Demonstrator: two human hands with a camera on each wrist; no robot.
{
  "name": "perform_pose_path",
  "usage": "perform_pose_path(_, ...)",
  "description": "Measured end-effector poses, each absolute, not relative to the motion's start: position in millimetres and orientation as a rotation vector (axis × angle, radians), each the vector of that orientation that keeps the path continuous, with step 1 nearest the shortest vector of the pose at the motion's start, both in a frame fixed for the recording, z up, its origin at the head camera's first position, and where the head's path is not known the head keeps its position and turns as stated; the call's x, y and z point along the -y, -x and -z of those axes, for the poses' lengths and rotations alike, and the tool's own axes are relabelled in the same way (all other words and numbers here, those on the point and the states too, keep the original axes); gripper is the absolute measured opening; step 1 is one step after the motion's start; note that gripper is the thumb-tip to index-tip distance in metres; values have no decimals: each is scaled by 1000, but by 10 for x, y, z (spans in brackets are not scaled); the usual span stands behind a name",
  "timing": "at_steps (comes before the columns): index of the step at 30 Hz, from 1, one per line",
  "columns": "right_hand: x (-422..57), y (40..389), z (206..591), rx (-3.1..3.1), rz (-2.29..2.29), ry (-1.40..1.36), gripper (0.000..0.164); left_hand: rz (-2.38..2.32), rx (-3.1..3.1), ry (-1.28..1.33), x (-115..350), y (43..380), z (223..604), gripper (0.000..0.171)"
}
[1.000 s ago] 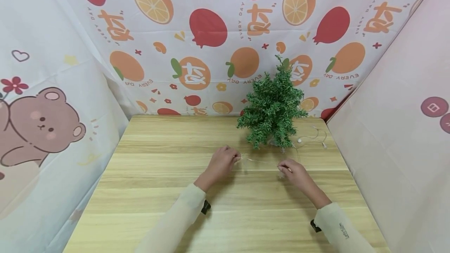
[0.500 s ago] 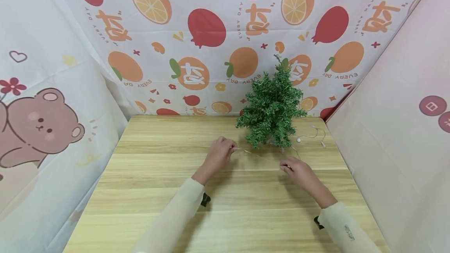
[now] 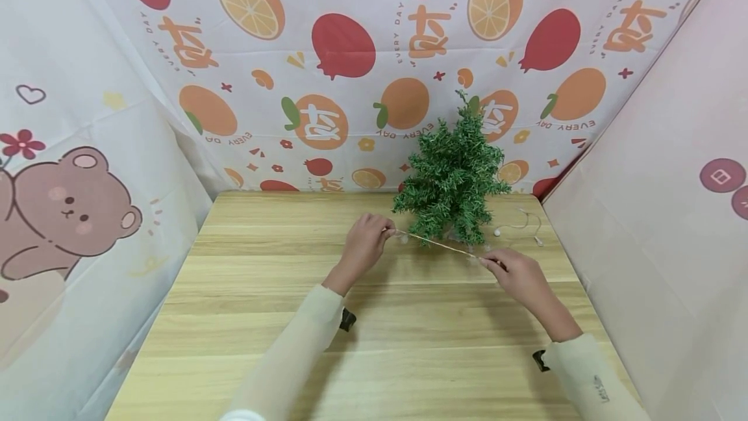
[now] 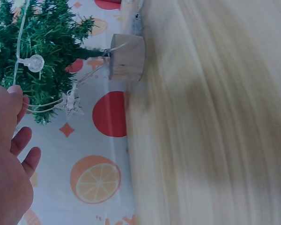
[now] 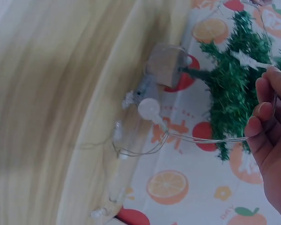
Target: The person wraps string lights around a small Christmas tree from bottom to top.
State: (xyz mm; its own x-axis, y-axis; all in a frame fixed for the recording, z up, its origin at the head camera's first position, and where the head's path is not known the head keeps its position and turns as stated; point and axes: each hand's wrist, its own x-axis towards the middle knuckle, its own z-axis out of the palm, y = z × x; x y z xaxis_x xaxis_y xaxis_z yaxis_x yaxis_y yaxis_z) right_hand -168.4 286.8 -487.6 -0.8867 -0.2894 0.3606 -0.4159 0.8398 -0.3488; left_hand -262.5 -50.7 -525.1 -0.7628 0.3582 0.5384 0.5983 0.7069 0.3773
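Observation:
A small artificial Christmas tree (image 3: 452, 177) stands upright on a round wooden base (image 4: 127, 57). In front of it a string of fairy lights (image 3: 438, 243) runs taut between both hands. My left hand (image 3: 367, 239) pinches the wire between thumb and finger. A clear globe bulb (image 4: 36, 63) and a star-shaped bulb (image 4: 71, 104) hang close to it in the left wrist view. Further right, my right hand (image 3: 520, 276) pinches another part of the wire, beside a star bulb (image 5: 248, 61). Below that hand, wires trail to another round bulb (image 5: 149, 109). Branches partly hide the string behind.
The light wooden table (image 3: 263, 330) carries the loose end of the light string (image 3: 528, 226) at its back right. A fruit-print cloth (image 3: 345, 44) hangs behind the table. Pale cloths stand at the left (image 3: 105, 278) and right (image 3: 660, 213).
Both hands have moved farther back toward the tree, the right one also to the right. The wire between them is lifted, drawn straight and now passes in front of the lower branches.

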Motion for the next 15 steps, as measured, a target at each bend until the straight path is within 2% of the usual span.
perform_pose_path(8, -2976, 1718, 4743, 2608, -601, -562, 8, 751, 2404, 732, 427, 2674, 5150, 5)
perform_pose_path(15, -3088, 1770, 4660, 2554, -596, -514, 8, 757, 2397, 719, 324, 2714, 5057, 12)
